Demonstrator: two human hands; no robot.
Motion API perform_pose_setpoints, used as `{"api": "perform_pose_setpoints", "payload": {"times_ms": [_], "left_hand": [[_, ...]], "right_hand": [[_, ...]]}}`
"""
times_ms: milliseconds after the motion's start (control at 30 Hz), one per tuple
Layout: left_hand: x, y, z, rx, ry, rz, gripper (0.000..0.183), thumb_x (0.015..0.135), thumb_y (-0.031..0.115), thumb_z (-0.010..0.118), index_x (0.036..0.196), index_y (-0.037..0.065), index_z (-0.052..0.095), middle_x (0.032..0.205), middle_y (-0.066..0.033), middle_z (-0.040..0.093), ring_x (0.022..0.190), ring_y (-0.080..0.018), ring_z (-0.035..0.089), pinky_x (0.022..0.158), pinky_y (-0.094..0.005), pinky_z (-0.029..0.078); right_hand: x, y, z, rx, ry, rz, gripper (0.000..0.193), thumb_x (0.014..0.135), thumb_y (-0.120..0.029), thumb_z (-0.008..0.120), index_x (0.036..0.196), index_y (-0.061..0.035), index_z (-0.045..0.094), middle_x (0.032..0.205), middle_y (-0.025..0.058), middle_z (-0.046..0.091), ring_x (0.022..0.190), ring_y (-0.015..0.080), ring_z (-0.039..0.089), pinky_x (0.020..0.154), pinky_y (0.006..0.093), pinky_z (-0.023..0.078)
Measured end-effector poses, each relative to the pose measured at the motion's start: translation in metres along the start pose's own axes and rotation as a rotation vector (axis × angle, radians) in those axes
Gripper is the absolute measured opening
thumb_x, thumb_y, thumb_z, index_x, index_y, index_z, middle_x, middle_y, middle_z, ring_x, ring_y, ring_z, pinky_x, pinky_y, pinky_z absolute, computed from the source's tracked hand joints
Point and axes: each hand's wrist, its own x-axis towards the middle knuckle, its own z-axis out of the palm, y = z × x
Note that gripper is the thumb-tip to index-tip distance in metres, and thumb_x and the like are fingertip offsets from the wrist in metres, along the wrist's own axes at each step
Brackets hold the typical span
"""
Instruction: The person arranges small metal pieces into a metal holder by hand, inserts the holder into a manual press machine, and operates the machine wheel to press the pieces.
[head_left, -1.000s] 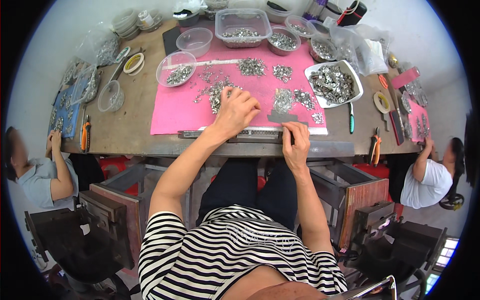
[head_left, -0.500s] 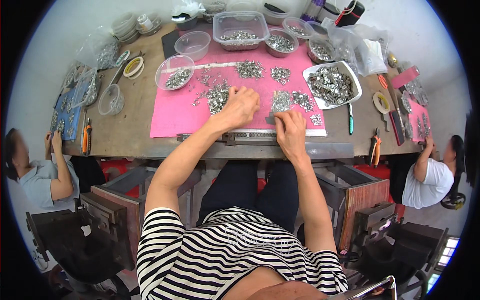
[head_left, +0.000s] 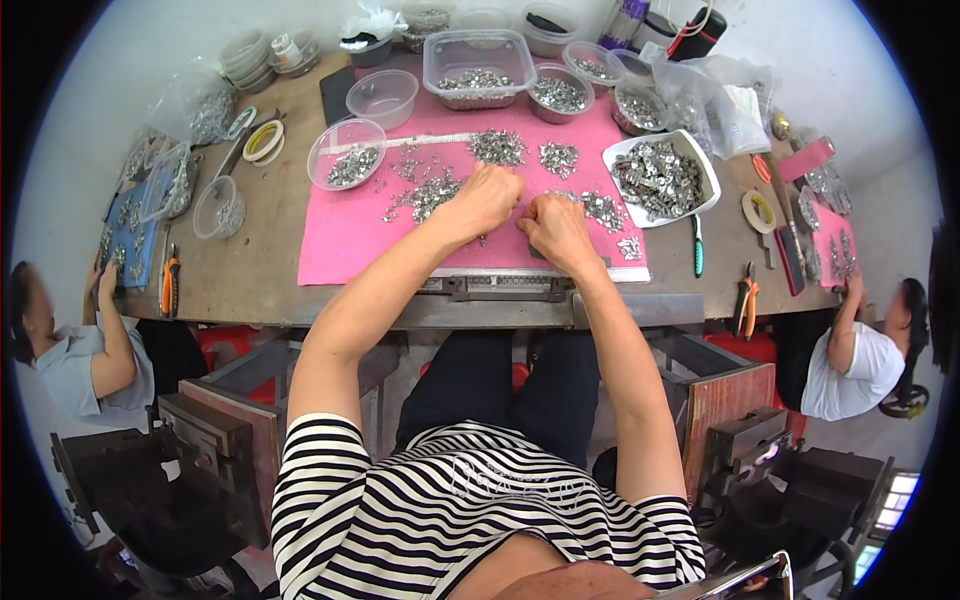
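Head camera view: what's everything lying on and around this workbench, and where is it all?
pink mat: one, pink, centre of the wooden table
small metal parts: many, silver, in heaps on the mat
white tray: one, right of the mat, full of parts
clear tub: one, rectangular, at the mat's far edge
clear bowls: several, round, left and far edge
tape rolls: two, one on each side
orange-handled pliers: two pairs, left and right edges
co-workers: two, seated left and right
left hand: on the mat among parts
right hand: beside it

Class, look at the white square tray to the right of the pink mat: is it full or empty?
Full. The white square tray is heaped with small silvery metal pieces; only its rim shows bare.
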Motion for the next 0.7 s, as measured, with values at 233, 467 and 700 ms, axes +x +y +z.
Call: {"api": "perform_pose_setpoints", "payload": {"times_ms": [233,467,700], "left_hand": [[0.009,0.004,0.0,0.125,-0.168,0.031,0.01,0.079,0.0,0.064,0.089,-0.002,0.064,0.095,-0.0216,0.068,0.094,-0.0424,0.065,0.082,-0.0532,0.047],[-0.032,0.014,-0.057,-0.208,-0.239,0.092,0.007,0.089,0.005,0.061,0.094,0.001,0.058,0.09,-0.0176,0.062,0.09,-0.038,0.06,0.081,-0.0491,0.045],[0.03,-0.025,-0.141,-0.207,0.352,0.205,0.006,0.091,0.003,0.059,0.094,0.0,0.055,0.085,-0.0165,0.061,0.083,-0.037,0.06,0.076,-0.0449,0.049]], "right_hand": [[-0.004,-0.001,0.004,-0.117,0.047,-0.161,0.018,0.083,-0.01,0.07,0.096,0.0032,0.067,0.097,0.0229,0.069,0.095,0.0396,0.064,0.083,0.0499,0.045],[-0.039,-0.02,-0.047,0.461,-0.041,-0.187,0.019,0.089,-0.002,0.066,0.107,0.0032,0.063,0.088,0.0191,0.068,0.085,0.0345,0.067,0.074,0.0421,0.051],[0.03,-0.038,-0.111,0.379,0.157,-0.369,0.011,0.091,-0.002,0.068,0.102,-0.0002,0.071,0.092,0.0143,0.07,0.08,0.0281,0.067,0.072,0.0366,0.053]]}}
